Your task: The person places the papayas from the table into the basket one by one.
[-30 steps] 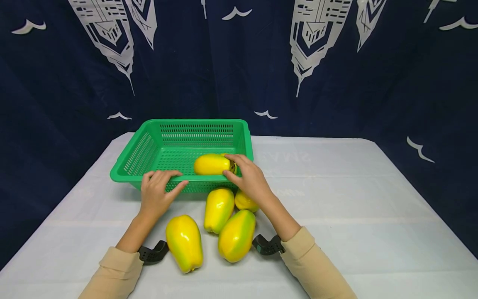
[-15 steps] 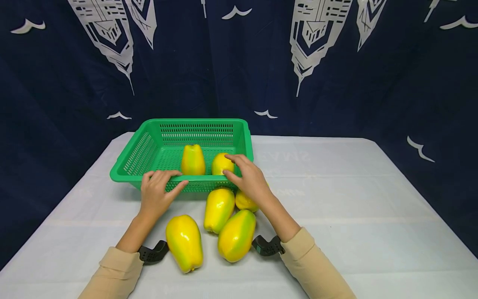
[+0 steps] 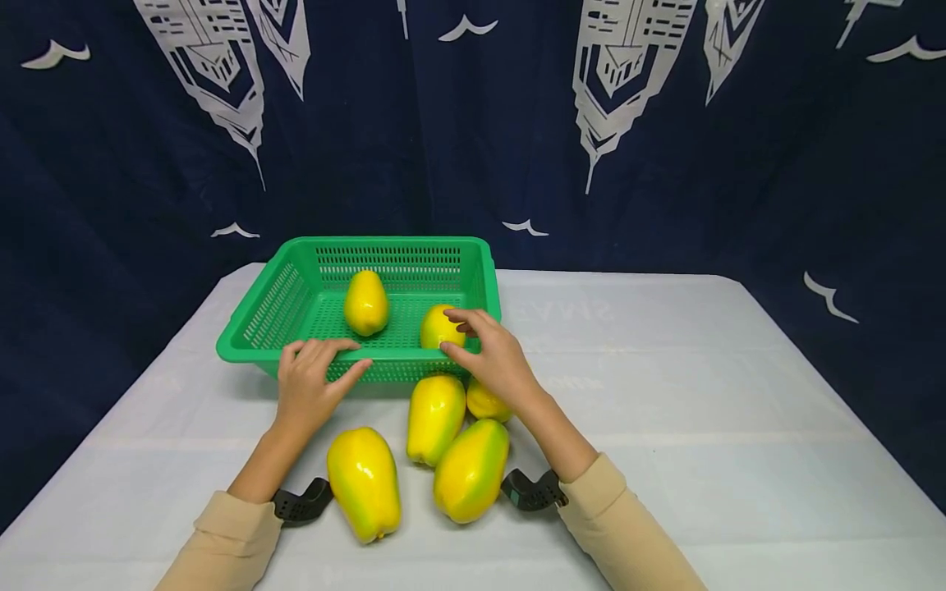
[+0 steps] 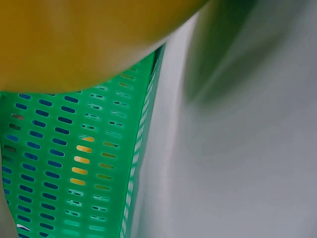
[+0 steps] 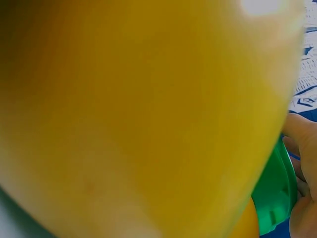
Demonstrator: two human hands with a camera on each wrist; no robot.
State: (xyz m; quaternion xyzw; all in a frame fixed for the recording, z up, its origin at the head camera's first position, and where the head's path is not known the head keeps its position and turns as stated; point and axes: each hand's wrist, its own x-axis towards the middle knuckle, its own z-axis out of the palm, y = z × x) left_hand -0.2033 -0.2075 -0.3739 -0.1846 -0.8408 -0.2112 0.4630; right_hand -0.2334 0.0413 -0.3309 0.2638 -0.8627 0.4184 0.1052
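Observation:
Two yellow papayas are inside the green plastic basket (image 3: 402,355). One papaya (image 3: 366,304) sits left of the middle, and the other papaya (image 3: 438,327) is at the front right. My left hand (image 3: 309,382) rests at the basket's front rim, fingertips over the edge and thumb spread along the outside. By the front right corner my right hand (image 3: 497,357) has its fingers and thumb parted beside the second papaya, its thumb at the rim. A big yellow papaya surface (image 5: 148,119) fills most of the right wrist view; the left wrist view shows the slotted basket wall (image 4: 54,163).
In front of the basket, several yellow-green papayas lie on the white tablecloth (image 3: 665,427): one papaya (image 3: 364,484) between the forearms, others clustered nearer the right arm, including one papaya (image 3: 471,472). Behind the table hangs a navy curtain (image 3: 473,156) with white prints.
The left papaya in the basket has turned and rolled left and back, away from my right hand, exposing the second papaya. Both hands have stayed nearly in place.

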